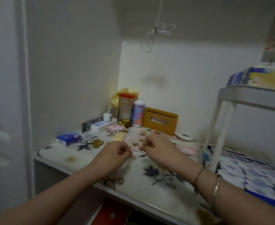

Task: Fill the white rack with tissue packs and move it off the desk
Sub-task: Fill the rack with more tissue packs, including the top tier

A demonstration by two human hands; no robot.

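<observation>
Both hands hover above the middle of the desk (149, 190), which carries a floral cover. The left hand (117, 153) has its fingers curled inward and holds nothing visible. The right hand (158, 146) is likewise loosely curled, with nothing seen in it; two bracelets (214, 185) sit on its wrist. The two hands are near each other but apart.

The white rack (250, 96) stands at the right edge of the desk. Its upper shelf carries blue and yellow tissue packs (263, 77); more blue packs (253, 172) lie in rows at its lower level.

At the back left corner stand a clear jar (125, 108), a white bottle (138, 112), a white power strip (103, 125) and an orange tissue holder (160, 120). A single blue pack (68, 139) lies near the left edge.
</observation>
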